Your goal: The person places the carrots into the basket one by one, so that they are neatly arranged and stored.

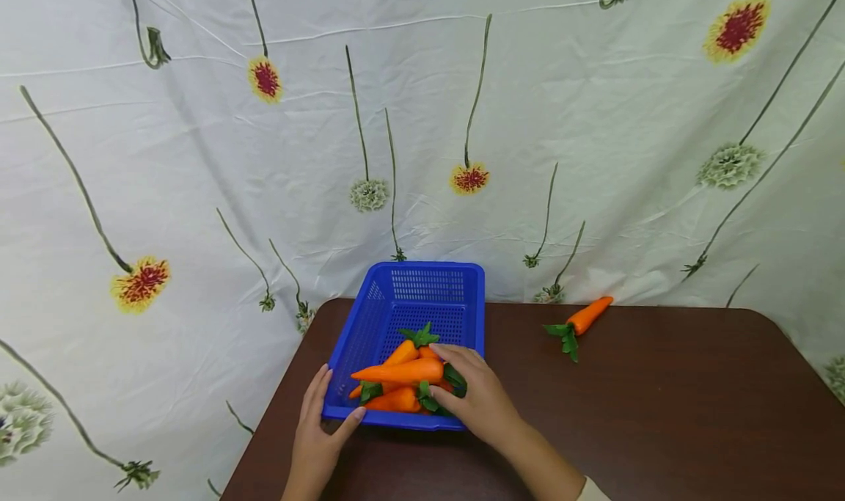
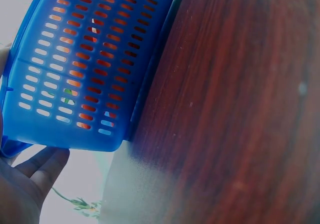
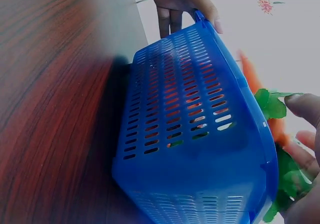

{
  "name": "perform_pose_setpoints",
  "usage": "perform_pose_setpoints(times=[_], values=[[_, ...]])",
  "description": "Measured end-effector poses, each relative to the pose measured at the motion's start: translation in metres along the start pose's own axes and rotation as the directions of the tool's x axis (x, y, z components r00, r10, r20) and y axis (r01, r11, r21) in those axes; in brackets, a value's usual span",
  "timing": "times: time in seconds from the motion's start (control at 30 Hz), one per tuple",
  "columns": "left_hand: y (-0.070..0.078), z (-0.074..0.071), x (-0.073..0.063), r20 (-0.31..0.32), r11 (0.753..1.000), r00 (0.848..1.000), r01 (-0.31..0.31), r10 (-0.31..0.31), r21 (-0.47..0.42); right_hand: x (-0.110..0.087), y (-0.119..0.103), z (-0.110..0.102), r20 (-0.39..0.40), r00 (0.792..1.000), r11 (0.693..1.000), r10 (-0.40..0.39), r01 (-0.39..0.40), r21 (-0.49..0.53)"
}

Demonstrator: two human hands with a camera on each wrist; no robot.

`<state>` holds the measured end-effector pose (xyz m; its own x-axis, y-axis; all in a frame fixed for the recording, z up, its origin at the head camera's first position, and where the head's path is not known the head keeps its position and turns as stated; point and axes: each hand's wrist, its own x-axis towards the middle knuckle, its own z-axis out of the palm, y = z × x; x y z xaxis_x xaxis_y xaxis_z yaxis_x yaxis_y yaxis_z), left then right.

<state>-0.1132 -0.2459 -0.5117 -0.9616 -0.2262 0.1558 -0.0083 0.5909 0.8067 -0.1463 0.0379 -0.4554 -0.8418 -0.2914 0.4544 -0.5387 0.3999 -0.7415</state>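
Note:
A blue plastic basket (image 1: 422, 266) stands on the table with several orange toy carrots with green leaves heaped at its near end. My left hand (image 1: 315, 431) holds the near left corner, thumb on the near rim and fingers along the outer left wall. In the left wrist view, fingers (image 2: 47, 166) lie against the basket wall. Over the near right part of the heap is my right hand (image 1: 478, 395), its thumb and fingers spread either side of the leafy end of the topmost carrot (image 1: 399, 371). A gap shows there. Its thumb is by a green leaf (image 3: 272, 105).
One more carrot (image 1: 590, 315) with green leaves lies on the dark brown table (image 1: 660, 413) near the far edge, right of the basket. Behind the table hangs a white cloth (image 1: 422, 119) printed with flowers.

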Motion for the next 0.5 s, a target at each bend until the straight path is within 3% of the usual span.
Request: perform_pose_setpoints(times=[0.5], values=[[0.0058, -0.0016, -0.0007, 0.003, 1.0, 1.0, 0.008, -0.008, 0.003, -0.0005, 0.0008, -0.005, -0.024, 0.997, 0.997, 0.076, -0.075, 0.032]])
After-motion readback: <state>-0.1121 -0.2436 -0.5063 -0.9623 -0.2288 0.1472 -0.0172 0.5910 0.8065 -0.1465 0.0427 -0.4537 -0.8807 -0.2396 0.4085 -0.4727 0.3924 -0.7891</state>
